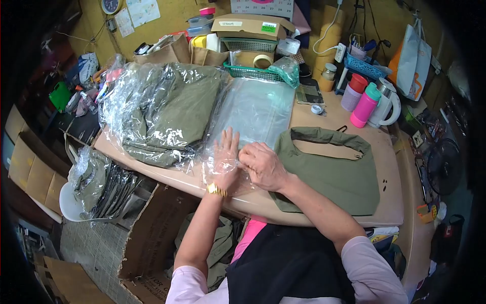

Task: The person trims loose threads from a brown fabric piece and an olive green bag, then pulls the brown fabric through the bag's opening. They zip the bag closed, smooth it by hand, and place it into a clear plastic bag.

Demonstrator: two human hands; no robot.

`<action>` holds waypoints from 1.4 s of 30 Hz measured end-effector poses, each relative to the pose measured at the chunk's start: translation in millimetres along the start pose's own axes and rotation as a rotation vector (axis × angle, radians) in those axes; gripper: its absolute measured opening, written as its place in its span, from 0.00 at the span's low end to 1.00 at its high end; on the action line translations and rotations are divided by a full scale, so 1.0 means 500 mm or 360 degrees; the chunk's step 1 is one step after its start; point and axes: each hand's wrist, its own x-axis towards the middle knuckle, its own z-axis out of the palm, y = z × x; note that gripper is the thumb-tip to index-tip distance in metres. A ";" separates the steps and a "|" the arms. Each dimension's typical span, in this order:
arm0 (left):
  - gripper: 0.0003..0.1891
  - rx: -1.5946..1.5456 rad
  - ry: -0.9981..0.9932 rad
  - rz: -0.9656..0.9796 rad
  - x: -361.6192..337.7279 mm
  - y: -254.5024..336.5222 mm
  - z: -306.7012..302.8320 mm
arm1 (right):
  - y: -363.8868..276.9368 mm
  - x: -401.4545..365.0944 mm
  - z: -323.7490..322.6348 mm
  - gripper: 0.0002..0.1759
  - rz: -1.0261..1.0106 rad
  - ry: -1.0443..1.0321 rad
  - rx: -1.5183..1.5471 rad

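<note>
My left hand (226,158), with a gold watch on the wrist, lies with fingers stretched out under the clear film of a plastic bag (206,169). Beside it my right hand (264,166) is closed in a pinch at the bag's edge. Just beyond my fingers lies a stack of clear plastic bags (255,106). To the right an olive-green fabric bag (329,177) lies flat, its handle opening away from me. On the left is a pile of olive-green fabric items in clear plastic (172,111).
A cardboard box (152,238) holding green fabric stands below the table's front edge, and a white tub (71,200) of wrapped items is to its left. Green baskets (253,72), a pink bottle (364,107) and a kettle (387,104) line the back.
</note>
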 end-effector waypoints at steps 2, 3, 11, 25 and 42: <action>0.31 0.0151 -0.0101 -0.0103 -0.002 -0.018 0.067 | -0.012 -0.023 -0.021 0.08 0.0036 -0.0068 -0.0166; 0.31 0.0320 -0.0200 -0.0217 -0.004 -0.027 0.093 | -0.017 -0.032 -0.021 0.08 0.0069 0.0047 -0.0182; 0.17 -0.0574 -0.0600 -0.0470 0.070 -0.060 0.070 | -0.103 -0.102 0.081 0.08 -0.0199 -0.0291 0.0252; 0.37 0.0283 -0.0651 -0.0636 0.038 -0.020 0.099 | -0.012 -0.132 0.105 0.14 0.0230 -0.0339 -0.0152; 0.06 -0.0701 0.0191 -0.0743 0.040 -0.040 0.049 | -0.005 -0.114 0.133 0.32 0.0590 -0.0506 -0.0093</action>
